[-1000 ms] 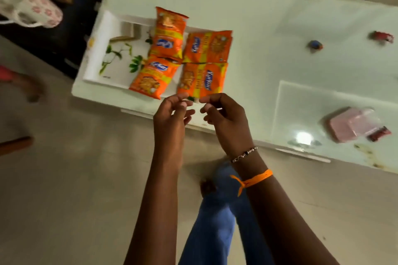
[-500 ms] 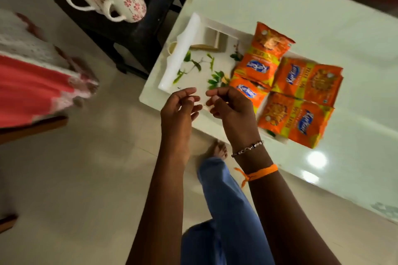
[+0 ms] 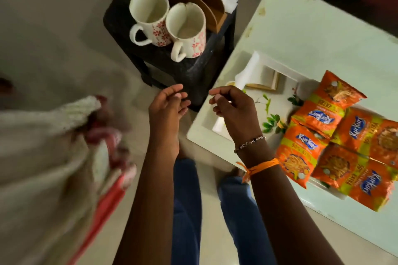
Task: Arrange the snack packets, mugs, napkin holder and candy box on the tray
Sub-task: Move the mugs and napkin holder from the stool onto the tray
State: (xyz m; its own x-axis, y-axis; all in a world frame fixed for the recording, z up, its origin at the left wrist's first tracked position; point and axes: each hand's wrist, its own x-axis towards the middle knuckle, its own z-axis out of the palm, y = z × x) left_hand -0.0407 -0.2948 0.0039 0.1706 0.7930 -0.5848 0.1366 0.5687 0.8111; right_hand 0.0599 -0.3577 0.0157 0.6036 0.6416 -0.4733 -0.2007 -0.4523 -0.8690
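Both hands (image 3: pixel 200 109) empty, loosely curled, between black stool (image 3: pixel 193 71) (2 mugs (image 3: pixel 168 23)) and table (image 3: pixel 323 34).

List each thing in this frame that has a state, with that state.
Left hand: empty, fingers loosely curled.
Right hand: empty, fingers loosely curled.
Two mugs: upright, empty, on the black stool.
Napkin holder: upright on the stool, holding napkins.
Four snack packets: sealed, lying flat on the tray.
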